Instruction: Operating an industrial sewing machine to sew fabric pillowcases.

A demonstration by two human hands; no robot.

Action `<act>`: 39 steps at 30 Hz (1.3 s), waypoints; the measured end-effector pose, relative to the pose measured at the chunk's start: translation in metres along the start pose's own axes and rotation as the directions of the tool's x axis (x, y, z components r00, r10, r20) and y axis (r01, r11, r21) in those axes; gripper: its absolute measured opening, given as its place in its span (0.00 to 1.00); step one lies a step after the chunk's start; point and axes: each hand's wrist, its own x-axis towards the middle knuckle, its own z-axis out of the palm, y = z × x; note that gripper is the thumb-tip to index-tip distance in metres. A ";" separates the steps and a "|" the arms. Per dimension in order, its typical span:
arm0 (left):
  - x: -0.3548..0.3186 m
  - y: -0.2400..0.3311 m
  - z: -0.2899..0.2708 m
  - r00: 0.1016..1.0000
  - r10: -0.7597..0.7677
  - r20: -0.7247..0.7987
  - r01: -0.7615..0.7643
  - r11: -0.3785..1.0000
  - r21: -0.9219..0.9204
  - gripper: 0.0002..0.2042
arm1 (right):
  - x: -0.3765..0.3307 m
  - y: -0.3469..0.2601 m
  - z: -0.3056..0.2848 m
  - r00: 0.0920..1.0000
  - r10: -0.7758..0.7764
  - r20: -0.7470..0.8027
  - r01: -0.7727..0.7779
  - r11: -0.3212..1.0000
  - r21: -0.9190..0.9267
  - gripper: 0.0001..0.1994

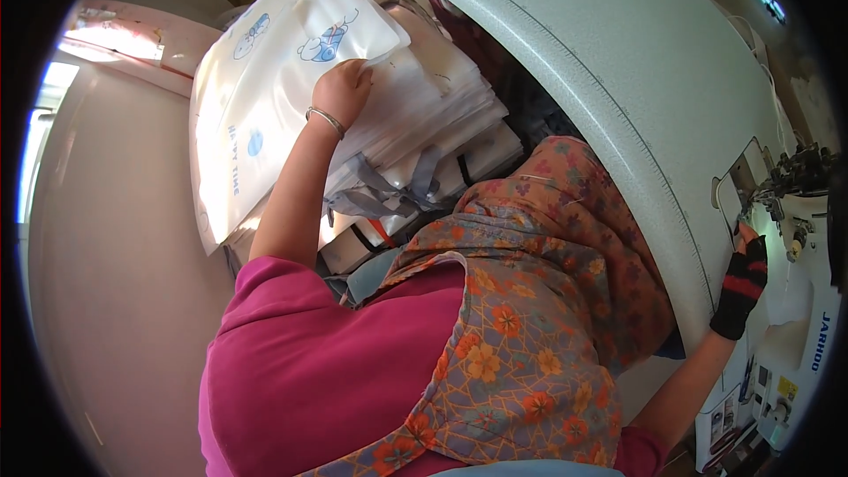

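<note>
My left hand (343,91), a bracelet at its wrist, is closed on the edge of a glossy white sheet (291,62) printed with blue cartoon figures. This sheet lies on top of a thick stack of white sheets (433,106), its near corner lifted a little. At far right, my right hand (746,269) wears a black and red fingerless glove. Its bare fingers stretch out on the machine bed beside the needle area of a white sewing machine (799,278). Nothing shows in them, though the fingertips are partly hidden by the machine's parts.
A pale sewing table (601,62) with a ruler scale along its curved edge spans the right. Grey cloth ties (380,199) bind the bundles under the stack. A smooth pinkish panel (132,212) stands at left. My lap, in a flowered apron (521,344), sits between stack and table.
</note>
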 end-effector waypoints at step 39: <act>0.181 0.054 -0.104 0.969 -0.210 0.128 0.216 0.480 -0.850 0.16 | 0.002 -0.103 0.004 0.982 0.010 -0.187 0.060 0.930 0.362 0.08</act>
